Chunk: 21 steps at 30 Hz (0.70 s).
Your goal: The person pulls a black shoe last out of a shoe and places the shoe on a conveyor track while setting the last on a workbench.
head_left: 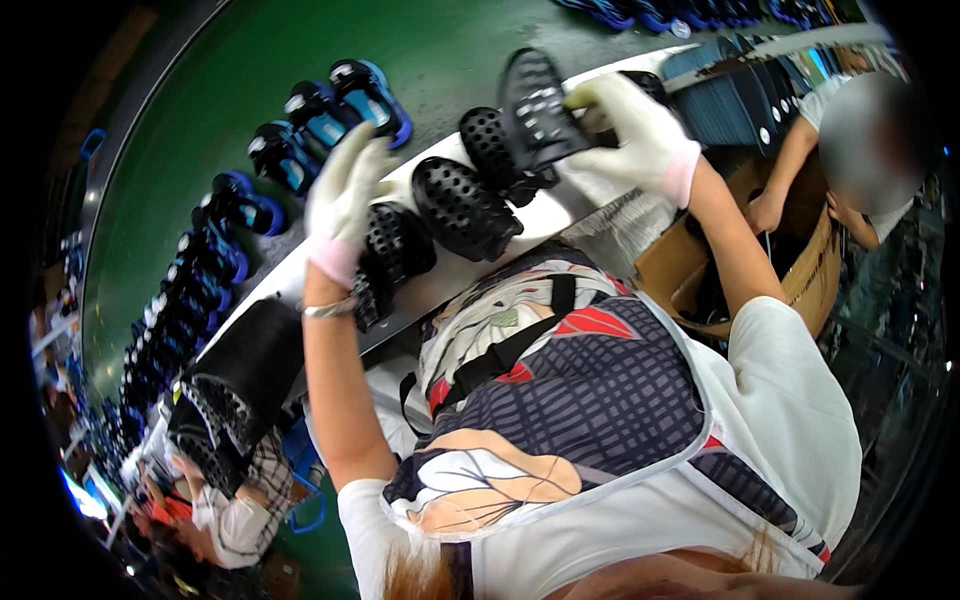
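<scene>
My right hand (pixel 640 135), in a white glove with a pink cuff, grips a black perforated plastic shell (pixel 538 105) by its side, lifted and tilted above the white ledge (pixel 575 205). My left hand (pixel 345 195), gloved the same way, is raised with its fingers apart over the left end of the row. Beside it a black shell with round holes (pixel 395 240) lies on the ledge. Two more perforated shells stand between my hands, a wide one (pixel 455 205) and a narrower one (pixel 487 140). Part of another black piece shows behind my right hand.
Beyond the ledge a green belt (pixel 440 60) carries lines of black-and-blue skate parts (pixel 320 115). At the right, a co-worker's hands reach into an open cardboard box (pixel 815 275). Dark blue panels (pixel 725 100) stand behind it. Another person with black pieces is at lower left.
</scene>
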Available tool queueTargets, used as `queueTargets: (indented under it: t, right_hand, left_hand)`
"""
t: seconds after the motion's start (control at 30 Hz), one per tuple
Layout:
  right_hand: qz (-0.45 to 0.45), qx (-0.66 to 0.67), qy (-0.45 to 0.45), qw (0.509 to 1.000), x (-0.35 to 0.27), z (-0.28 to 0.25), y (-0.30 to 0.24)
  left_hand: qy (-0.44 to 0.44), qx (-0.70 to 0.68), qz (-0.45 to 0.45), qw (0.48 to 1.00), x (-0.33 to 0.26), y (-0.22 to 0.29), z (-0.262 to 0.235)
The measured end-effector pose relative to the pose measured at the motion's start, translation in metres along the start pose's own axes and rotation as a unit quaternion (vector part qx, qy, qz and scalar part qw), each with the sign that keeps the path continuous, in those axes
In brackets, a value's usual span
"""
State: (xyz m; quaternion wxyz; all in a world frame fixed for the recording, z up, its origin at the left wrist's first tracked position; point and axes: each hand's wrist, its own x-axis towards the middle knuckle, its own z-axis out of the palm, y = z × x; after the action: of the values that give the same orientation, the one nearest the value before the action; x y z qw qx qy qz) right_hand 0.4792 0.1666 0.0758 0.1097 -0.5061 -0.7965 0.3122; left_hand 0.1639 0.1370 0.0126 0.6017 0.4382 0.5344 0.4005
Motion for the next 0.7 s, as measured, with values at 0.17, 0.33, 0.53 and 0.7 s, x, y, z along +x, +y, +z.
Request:
queueTargets:
  t: [0.17,0.33,0.53,0.7]
  right_hand:
    - [-0.140,0.122,-0.095,0.978,0.043,0.063,-0.083]
    - [-0.048,0.109,-0.157,0.980,0.072,0.094,-0.118]
    - [0.062,0.101,-0.143,0.983,0.103,0.122,-0.153]
    - [0.020,-0.059,-0.173,0.983,0.139,0.133,-0.130]
  left_hand:
    - [-0.045,-0.341,-0.095,0.934,-0.016,0.006,0.000]
    - [0.102,-0.369,-0.037,0.923,-0.023,-0.004,-0.031]
    - [0.204,-0.312,0.017,0.928,0.000,-0.013,-0.054]
    - [0.181,-0.042,-0.028,0.982,0.022,-0.047,-0.085]
